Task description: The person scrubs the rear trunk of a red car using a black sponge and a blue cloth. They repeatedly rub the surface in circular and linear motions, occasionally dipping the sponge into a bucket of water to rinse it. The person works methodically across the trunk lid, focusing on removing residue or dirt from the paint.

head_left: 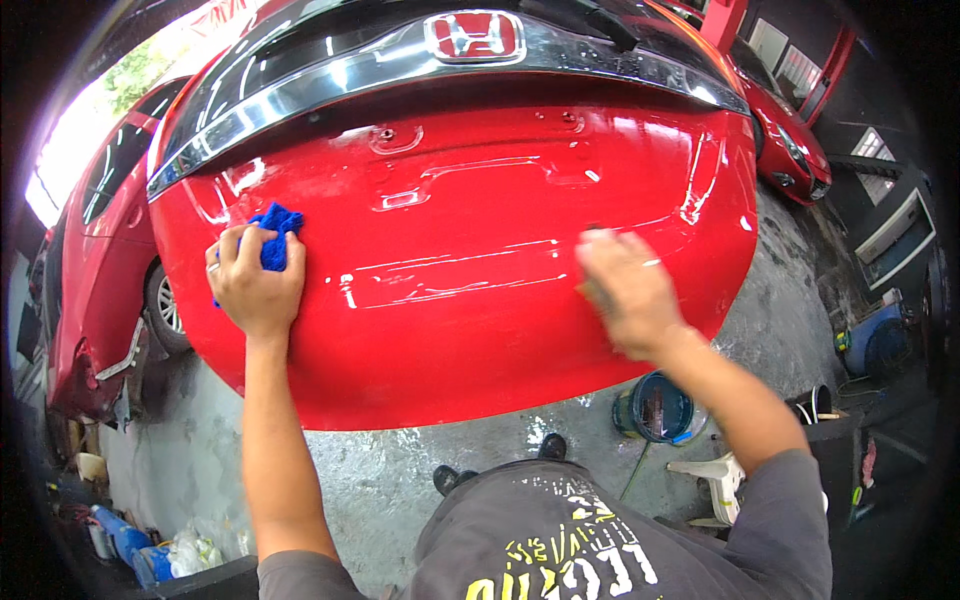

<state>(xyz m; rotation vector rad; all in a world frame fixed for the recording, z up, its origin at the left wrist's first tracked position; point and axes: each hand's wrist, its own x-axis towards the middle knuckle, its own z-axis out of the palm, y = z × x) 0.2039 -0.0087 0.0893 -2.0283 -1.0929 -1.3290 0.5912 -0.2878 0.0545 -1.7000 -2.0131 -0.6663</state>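
Note:
In front of me is a wet, glossy red car tailgate (450, 360). My left hand (255, 285) is closed on a bunched blue cloth (277, 232), which pokes out past the fingers and rests against the tailgate's left side. On the right side of the panel, my right hand (632, 285) is curled and smeared by motion. A dark, yellowish edge shows beneath its fingers; what it holds is too blurred to name. Between the hands lies the recessed number-plate area (490, 180), with light streaks across the red surface below it.
A chrome strip (360, 75) with a badge (475, 37) crosses above the panel. Below right, a bucket (653, 408) stands on the wet floor beside a white plastic stool (715, 485). Red cars are parked at left (100, 260) and far right (785, 150). Bottles and bags lie lower left.

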